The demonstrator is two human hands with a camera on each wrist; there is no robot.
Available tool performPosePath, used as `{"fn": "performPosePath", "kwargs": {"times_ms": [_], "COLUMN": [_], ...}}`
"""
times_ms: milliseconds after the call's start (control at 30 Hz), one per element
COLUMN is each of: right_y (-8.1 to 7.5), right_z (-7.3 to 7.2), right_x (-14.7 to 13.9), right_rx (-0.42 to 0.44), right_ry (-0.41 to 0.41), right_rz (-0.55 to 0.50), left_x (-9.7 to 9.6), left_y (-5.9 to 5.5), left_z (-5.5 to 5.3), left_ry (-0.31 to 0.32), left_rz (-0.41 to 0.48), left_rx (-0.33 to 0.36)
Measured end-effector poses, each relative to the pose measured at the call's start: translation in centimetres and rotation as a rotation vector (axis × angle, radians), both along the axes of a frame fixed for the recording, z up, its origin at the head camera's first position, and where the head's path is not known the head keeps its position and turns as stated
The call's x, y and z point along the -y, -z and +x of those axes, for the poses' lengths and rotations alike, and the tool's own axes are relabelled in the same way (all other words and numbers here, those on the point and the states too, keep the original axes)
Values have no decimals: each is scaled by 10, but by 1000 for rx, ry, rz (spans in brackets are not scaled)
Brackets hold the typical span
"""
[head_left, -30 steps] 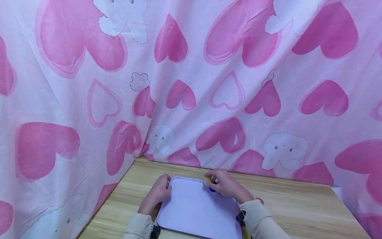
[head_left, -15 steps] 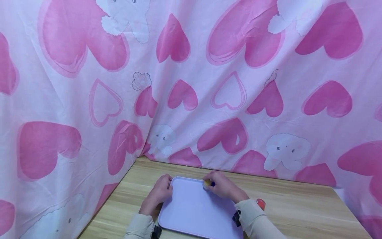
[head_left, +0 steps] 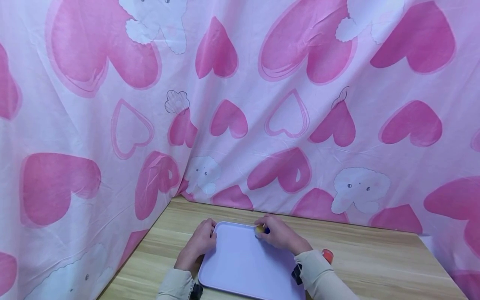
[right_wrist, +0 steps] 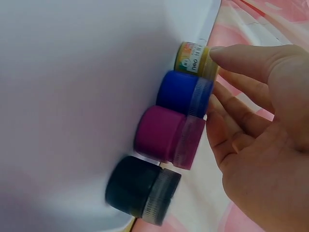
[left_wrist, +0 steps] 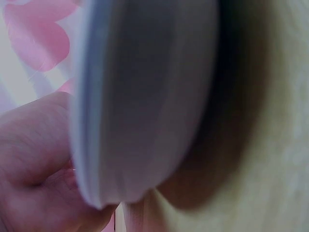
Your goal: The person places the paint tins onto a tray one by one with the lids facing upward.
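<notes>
At its far left corner, my left hand (head_left: 202,237) grips the rim of a pale lilac tray (head_left: 243,260). The left wrist view has that hand (left_wrist: 36,159) against the tray's edge (left_wrist: 145,96). Near the tray's far edge, my right hand (head_left: 281,234) pinches a small yellow paint jar (right_wrist: 190,58) with a printed label, its thumb on the lid end. In the right wrist view a blue jar (right_wrist: 178,94), a magenta jar (right_wrist: 159,135) and a dark green jar (right_wrist: 133,186) stand in a row beside it on the tray. My right hand and sleeve hide most of that row in the head view.
A red cylindrical thing (head_left: 328,256) shows on the wooden table (head_left: 382,258) just right of my right sleeve. Pink heart-patterned cloth (head_left: 277,125) hangs behind the table and along its left side.
My right hand has shifted slightly left with the yellow jar, and its sleeve uncovers more of the red thing. The blue jar is now more hidden behind the hand. My left hand stays put.
</notes>
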State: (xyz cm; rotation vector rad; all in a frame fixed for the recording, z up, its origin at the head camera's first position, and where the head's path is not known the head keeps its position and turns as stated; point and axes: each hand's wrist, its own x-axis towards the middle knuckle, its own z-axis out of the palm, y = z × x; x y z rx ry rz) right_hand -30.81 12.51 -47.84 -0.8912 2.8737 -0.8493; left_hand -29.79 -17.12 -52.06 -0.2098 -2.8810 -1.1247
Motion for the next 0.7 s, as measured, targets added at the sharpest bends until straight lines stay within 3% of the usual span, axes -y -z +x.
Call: {"fn": "performPosePath", "kwargs": {"times_ms": [167, 433, 700], "right_y": [-5, -15, -23], "right_z": [1, 3, 16], "right_x": [-4, -18, -44], "right_rx": [36, -4, 17], "right_ry": [32, 43, 94], "right_rz": [-37, -56, -64], "left_x": [0, -1, -1], "left_y": [1, 1, -1], "left_z": [-1, 0, 2], "left_ry": [-2, 4, -20], "left_rz": [2, -2, 13], "left_rx": [4, -15, 30]}}
